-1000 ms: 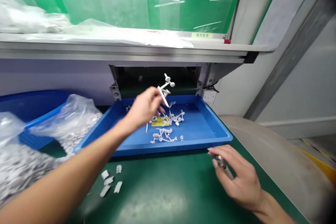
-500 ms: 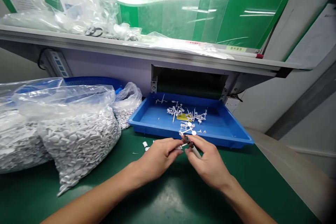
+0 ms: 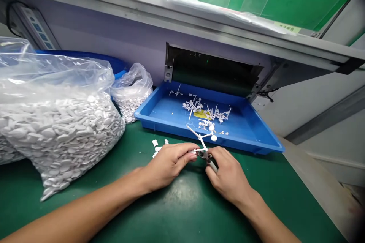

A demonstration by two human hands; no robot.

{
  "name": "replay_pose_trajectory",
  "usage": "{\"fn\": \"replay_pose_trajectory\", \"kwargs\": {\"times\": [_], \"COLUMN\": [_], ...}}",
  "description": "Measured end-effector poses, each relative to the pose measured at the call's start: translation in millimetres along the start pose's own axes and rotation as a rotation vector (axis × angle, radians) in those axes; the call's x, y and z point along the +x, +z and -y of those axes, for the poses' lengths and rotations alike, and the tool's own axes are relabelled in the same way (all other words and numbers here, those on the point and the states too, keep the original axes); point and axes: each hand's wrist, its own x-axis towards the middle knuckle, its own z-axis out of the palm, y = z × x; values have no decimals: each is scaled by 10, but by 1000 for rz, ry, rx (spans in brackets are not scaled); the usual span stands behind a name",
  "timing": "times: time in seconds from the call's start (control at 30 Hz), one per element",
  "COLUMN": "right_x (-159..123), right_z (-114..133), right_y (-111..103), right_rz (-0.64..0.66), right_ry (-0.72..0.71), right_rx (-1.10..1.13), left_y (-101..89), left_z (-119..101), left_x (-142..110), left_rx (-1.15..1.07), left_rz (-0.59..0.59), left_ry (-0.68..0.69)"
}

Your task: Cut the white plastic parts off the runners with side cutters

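Observation:
My left hand (image 3: 167, 165) pinches a branched white plastic sprue (image 3: 202, 141) by a small part at its near end. One round disc hangs on the sprue's right branch. In my right hand (image 3: 231, 174) is a pair of side cutters (image 3: 212, 166) with pale handles, the fingers wrapped round them. The cutters' jaws are at the sprue's lower end, close to my left fingertips; whether the blades touch it I cannot tell. Several small white pieces (image 3: 154, 143) lie on the green table just beyond my left hand.
A shallow blue tray (image 3: 248, 145) stands beyond my hands, holding several white sprues (image 3: 192, 104) and a yellow label (image 3: 202, 114). To the left sit a large clear bag of white parts (image 3: 71, 133) and a smaller bag (image 3: 131, 100). A metal shelf edge (image 3: 182, 15) spans above.
The view has tilted down and closer. The sprue now stands up above my hands with its branches showing, and the cutters have turned to its lower end. Both hands keep their hold.

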Motion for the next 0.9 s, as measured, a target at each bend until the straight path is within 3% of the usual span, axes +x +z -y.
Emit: {"fn": "replay_pose_trajectory", "kwargs": {"times": [0.47, 0.67, 0.77, 0.9], "right_x": [-6, -59, -59, 14], "right_z": [29, 21, -1, -49], "right_y": [-27, 63, 59, -136], "right_rz": [7, 58, 146, 364], "right_ry": [-24, 1, 22, -31], "right_rx": [-67, -132, -58, 185], "left_y": [43, 80, 42, -147], "left_z": [51, 106, 116, 57], "left_x": [-18, -41, -30, 9], "left_rx": [93, 158, 198, 334], "left_rz": [-36, -33, 39, 241], "left_ry": [125, 141, 143, 148]}}
